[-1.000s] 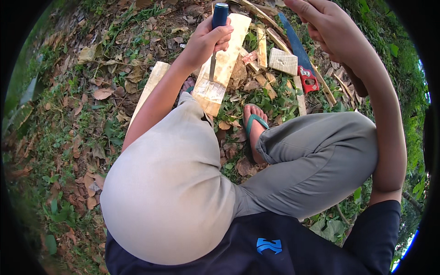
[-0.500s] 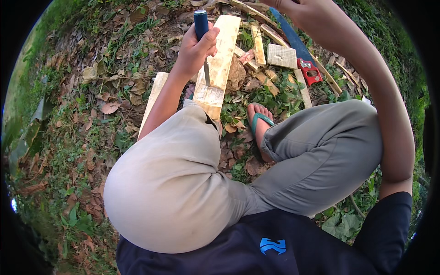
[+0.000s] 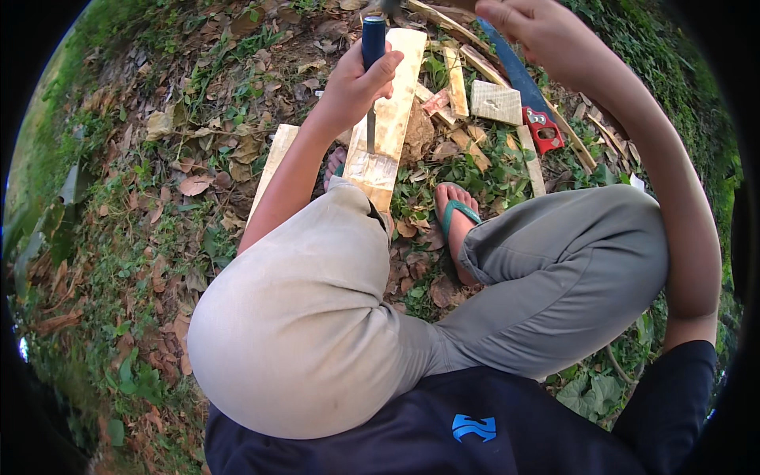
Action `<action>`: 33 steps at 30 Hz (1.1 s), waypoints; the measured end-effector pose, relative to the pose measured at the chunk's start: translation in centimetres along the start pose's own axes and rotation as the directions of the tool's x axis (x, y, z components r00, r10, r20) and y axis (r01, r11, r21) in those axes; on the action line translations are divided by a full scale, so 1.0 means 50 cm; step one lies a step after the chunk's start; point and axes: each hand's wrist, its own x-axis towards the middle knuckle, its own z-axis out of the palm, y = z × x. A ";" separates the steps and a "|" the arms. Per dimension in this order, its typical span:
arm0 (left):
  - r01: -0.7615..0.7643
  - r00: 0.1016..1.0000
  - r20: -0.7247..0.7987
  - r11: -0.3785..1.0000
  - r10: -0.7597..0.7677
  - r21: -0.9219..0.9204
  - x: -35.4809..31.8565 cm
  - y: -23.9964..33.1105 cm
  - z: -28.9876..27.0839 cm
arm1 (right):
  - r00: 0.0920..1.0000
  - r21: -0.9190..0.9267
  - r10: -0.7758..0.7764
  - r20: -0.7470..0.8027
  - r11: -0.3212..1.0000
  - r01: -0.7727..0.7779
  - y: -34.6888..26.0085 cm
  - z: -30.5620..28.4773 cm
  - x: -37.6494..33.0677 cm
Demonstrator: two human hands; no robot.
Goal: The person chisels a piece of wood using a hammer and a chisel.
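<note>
My left hand (image 3: 360,83) is wrapped round the blue handle of a chisel (image 3: 373,43). Its metal blade points down, with the tip on a pale wooden plank (image 3: 405,79), at the edge of a lighter cut patch (image 3: 370,172). My right hand (image 3: 538,36) is raised at the top right, closed on the handle of a hammer (image 3: 447,4). Only a dark blurred head and part of that handle show at the top edge, close above the chisel's butt. The plank slopes from the far side down toward my left knee.
A handsaw (image 3: 542,129) with a red grip lies at the right beside a square wood block (image 3: 496,103). Several wood strips (image 3: 456,81) and a brown stone (image 3: 417,134) are nearby. Another board (image 3: 273,166) lies under my left forearm. Leaves and grass cover the ground.
The hammer has come down into view above the chisel, and my right hand is lower. The whole view has shifted slightly; my left hand keeps its hold on the chisel.
</note>
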 end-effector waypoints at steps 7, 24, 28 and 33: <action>0.026 0.998 0.052 0.999 -0.025 -0.032 -0.001 -0.009 -0.010 | 0.999 0.125 -0.021 -0.042 0.992 0.026 -0.021 0.004 0.004; 0.034 0.999 0.032 0.999 -0.033 -0.033 0.020 -0.011 -0.009 | 0.999 0.077 -0.026 0.028 0.997 0.024 -0.012 0.006 0.012; 0.025 0.999 0.038 0.999 -0.024 -0.044 0.017 -0.021 -0.010 | 0.994 0.210 0.097 0.044 0.972 -0.104 -0.041 -0.002 -0.004; 0.041 0.999 0.028 0.998 -0.039 -0.056 0.012 -0.022 -0.005 | 0.990 0.180 0.110 0.085 0.976 -0.124 -0.032 0.004 0.000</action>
